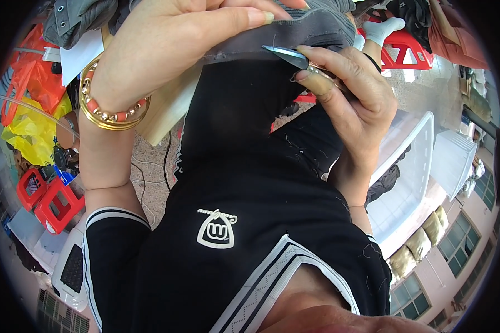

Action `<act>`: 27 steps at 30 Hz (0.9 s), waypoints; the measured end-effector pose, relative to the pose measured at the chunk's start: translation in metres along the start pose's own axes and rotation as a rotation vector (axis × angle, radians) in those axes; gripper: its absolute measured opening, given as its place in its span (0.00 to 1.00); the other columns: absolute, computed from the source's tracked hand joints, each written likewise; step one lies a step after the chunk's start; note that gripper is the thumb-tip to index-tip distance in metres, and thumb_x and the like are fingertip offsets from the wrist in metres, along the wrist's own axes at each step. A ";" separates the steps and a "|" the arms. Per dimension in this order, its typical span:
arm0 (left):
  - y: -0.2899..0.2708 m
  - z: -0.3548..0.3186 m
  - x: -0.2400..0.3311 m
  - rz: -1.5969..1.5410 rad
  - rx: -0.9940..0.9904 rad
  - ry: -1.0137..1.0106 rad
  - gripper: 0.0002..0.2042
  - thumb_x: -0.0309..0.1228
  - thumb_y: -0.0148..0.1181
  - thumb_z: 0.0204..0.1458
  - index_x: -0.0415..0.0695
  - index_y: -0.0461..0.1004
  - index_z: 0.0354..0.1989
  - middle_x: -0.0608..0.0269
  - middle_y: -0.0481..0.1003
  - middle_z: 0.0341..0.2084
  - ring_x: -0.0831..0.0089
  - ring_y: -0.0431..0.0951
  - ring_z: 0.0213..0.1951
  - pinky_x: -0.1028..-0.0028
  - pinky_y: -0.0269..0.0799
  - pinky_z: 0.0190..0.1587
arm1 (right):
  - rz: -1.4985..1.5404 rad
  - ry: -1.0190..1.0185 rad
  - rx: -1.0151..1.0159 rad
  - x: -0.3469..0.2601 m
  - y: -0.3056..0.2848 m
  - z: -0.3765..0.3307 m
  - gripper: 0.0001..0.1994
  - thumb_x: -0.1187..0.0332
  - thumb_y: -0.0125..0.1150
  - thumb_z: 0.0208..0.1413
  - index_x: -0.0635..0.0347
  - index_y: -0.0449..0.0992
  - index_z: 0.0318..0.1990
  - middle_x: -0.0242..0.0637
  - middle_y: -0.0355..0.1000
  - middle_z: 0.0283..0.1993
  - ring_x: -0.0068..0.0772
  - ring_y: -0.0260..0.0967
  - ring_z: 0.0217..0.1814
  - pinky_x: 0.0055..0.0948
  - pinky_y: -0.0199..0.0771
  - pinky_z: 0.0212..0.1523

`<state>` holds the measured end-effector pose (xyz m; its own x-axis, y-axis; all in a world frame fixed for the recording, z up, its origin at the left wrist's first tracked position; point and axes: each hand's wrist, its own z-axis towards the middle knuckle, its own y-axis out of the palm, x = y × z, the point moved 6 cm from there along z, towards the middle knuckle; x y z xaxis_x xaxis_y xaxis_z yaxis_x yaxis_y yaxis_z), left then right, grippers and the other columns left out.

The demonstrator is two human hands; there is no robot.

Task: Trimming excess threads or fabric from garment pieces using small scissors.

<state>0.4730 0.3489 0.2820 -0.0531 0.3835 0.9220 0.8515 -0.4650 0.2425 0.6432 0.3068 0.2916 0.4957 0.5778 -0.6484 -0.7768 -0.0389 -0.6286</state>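
A grey knitted garment (pixel 272 38) with a smooth waistband-like strip lies stretched across the top of the head view. Its upper edge is pinched by my left hand (pixel 175 47), thumb on the fabric; a gold and coral bracelet circles that wrist. From the right, my right hand (pixel 358 91) grips small thread snips (pixel 288 57) between thumb and fingers. The blade tips point left and touch or nearly touch the strip's lower edge; which of the two I cannot tell. A few loose threads hang near the snips. Part of the garment is cut off by the upper border.
At right stands a white plastic bin (pixel 428 147) with dark cloth inside. Red stools (pixel 58 205) are at left and upper right, the latter near another person's foot (pixel 384 29). Red and yellow plastic bags (pixel 33 136) hang at left. A black cable (pixel 166 161) runs over the floor.
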 end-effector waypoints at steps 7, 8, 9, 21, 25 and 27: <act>-0.031 -0.013 0.005 0.287 0.086 0.417 0.16 0.32 0.47 0.64 0.36 0.70 0.55 0.53 0.77 0.47 0.74 0.77 0.49 0.76 0.69 0.54 | 0.605 0.259 0.181 0.019 -0.009 -0.015 0.16 0.82 0.64 0.48 0.69 0.77 0.47 0.31 0.72 0.34 0.16 0.68 0.32 0.16 0.66 0.30; -0.046 -0.020 0.003 0.390 0.171 0.479 0.16 0.32 0.47 0.64 0.36 0.70 0.55 0.53 0.77 0.47 0.74 0.77 0.49 0.76 0.69 0.53 | 0.782 0.317 0.243 0.028 -0.006 -0.021 0.17 0.82 0.63 0.50 0.71 0.75 0.50 0.32 0.72 0.36 0.16 0.68 0.35 0.15 0.67 0.33; -0.059 -0.029 0.000 0.329 0.310 0.474 0.14 0.29 0.45 0.65 0.37 0.72 0.53 0.56 0.77 0.48 0.74 0.76 0.49 0.74 0.70 0.52 | 0.771 0.280 0.225 0.035 -0.005 -0.024 0.19 0.82 0.62 0.51 0.71 0.72 0.52 0.32 0.71 0.38 0.16 0.68 0.38 0.15 0.67 0.38; -0.055 0.011 -0.037 1.394 0.452 0.607 0.34 0.17 0.54 0.44 0.50 0.63 0.65 0.51 0.63 0.63 0.54 0.66 0.60 0.61 0.59 0.61 | 0.082 0.194 -0.089 0.027 0.004 0.038 0.24 0.60 0.71 0.44 0.57 0.76 0.50 0.41 0.76 0.29 0.45 0.77 0.32 0.36 0.75 0.33; -0.053 0.030 -0.007 1.306 0.381 0.631 0.18 0.19 0.51 0.44 0.40 0.73 0.47 0.57 0.73 0.54 0.57 0.70 0.56 0.62 0.59 0.59 | 0.229 0.255 -0.012 0.052 -0.004 0.022 0.11 0.72 0.66 0.44 0.61 0.77 0.38 0.44 0.76 0.29 0.41 0.78 0.31 0.32 0.75 0.33; -0.024 0.038 0.037 1.222 0.380 0.725 0.14 0.25 0.54 0.50 0.39 0.74 0.46 0.53 0.75 0.47 0.52 0.74 0.50 0.63 0.66 0.53 | 0.479 0.245 0.233 0.071 -0.017 0.003 0.12 0.77 0.66 0.45 0.62 0.77 0.39 0.31 0.73 0.27 0.23 0.70 0.28 0.21 0.69 0.32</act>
<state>0.4706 0.4041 0.2993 0.6378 -0.6136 0.4654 0.6354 0.0777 -0.7683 0.6907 0.3510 0.2574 0.1223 0.3340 -0.9346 -0.9876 -0.0525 -0.1480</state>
